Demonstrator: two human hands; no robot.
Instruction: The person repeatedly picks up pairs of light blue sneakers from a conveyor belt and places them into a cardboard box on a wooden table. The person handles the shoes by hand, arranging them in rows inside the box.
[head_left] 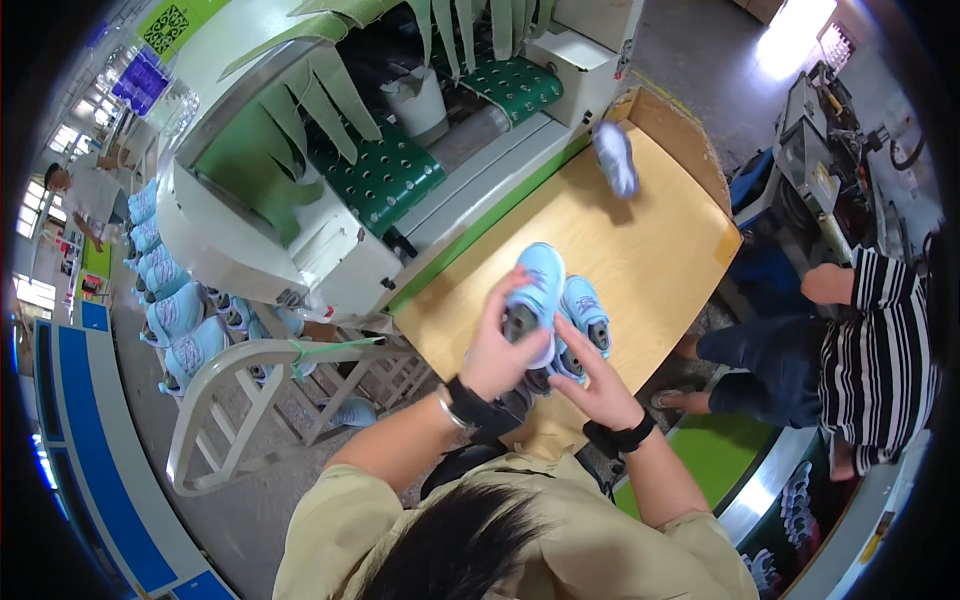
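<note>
My left hand [496, 342] is closed round a light blue sneaker [541, 275], with the toe pointing away from me and a dark insert in its opening. My right hand [602, 388] lies close beside the heel of that shoe, its fingers stretched out; whether it bears any of the weight I cannot tell. Just right of the held shoe, more light blue footwear is bunched on the wooden tabletop [660, 235], including a second sneaker [584, 303]. Part of this group is hidden behind my hands. A greyish-purple shoe [616, 160] is at the table's far end.
Beyond the table stands a machine with perforated green belts [375, 185] and hanging green strips. A metal rack [225, 400] is at left, near rows of light blue shoes [185, 315]. On the right, a person in a striped top [880, 345] stands by a green-topped bench [715, 450].
</note>
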